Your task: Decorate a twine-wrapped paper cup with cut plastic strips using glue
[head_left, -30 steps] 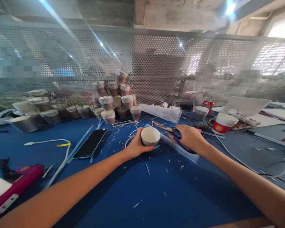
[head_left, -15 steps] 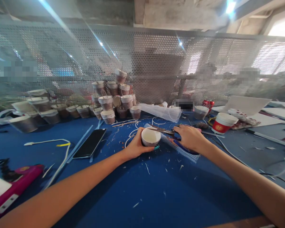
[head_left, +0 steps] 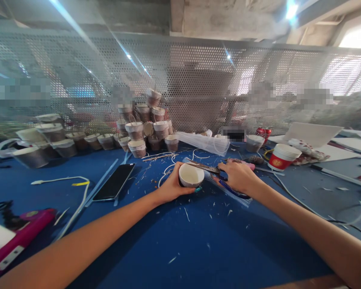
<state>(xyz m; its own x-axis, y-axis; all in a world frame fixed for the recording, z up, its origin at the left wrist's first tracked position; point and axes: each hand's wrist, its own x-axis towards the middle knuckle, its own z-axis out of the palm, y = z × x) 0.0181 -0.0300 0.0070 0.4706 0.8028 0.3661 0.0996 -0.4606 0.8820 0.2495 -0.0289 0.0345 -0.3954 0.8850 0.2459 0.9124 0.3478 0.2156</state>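
Note:
My left hand (head_left: pixel 169 185) is wrapped round a small white paper cup (head_left: pixel 191 175), held upright with its empty mouth facing me, just above the blue table (head_left: pixel 180 241). My right hand (head_left: pixel 238 176) grips a pair of scissors (head_left: pixel 209 167) by the blue handles; the blades point left and reach the cup's rim. Under my right hand lies a clear bag of white straws (head_left: pixel 225 186).
A stack of small brown cups (head_left: pixel 144 124) stands at the back by the perforated metal screen (head_left: pixel 198 80), with more cups (head_left: pixel 48 140) in a row to the left. A black phone (head_left: pixel 114 181), a red paper cup (head_left: pixel 281 157), a pink tool (head_left: pixel 15 239), white cords and scraps lie around.
My right hand has lifted the scissors and swung their blades left to the cup's rim. The cup has shifted slightly right and up in my left hand.

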